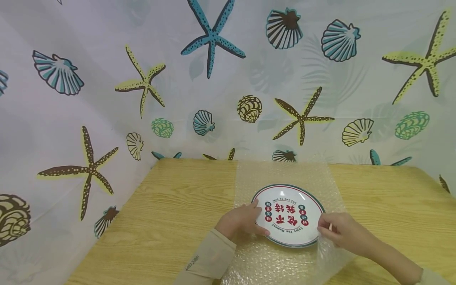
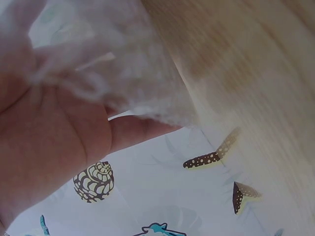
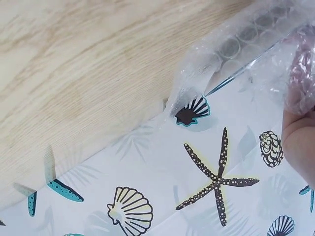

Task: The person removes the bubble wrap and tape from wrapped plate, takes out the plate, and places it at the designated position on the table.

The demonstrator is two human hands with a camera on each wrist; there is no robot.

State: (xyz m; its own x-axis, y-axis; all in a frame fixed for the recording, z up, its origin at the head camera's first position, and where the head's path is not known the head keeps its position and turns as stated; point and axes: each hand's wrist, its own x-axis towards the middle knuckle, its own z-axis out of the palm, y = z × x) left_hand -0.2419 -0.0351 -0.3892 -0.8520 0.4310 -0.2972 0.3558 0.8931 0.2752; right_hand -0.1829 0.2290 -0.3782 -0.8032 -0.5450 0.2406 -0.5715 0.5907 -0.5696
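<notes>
An oval white plate (image 1: 285, 237) with a green and red rim and red lettering lies on a sheet of bubble wrap (image 1: 281, 172). At the plate's left edge my left hand (image 1: 242, 221) holds the rim, its thumb over the lower left border. My right hand (image 1: 345, 233) pinches bubble wrap close against the right rim. In the left wrist view, blurred clear wrap (image 2: 123, 69) covers part of the left palm (image 2: 54, 128). The right wrist view shows a wrap edge (image 3: 202, 64) raised off the wood, beside the partly visible right hand (image 3: 300, 142).
Beneath the wrap is a wood-grain table (image 1: 185, 198), its bare surface showing on both sides. A white curtain (image 1: 228, 99) printed with starfish and shells hangs along the table's back and left edges.
</notes>
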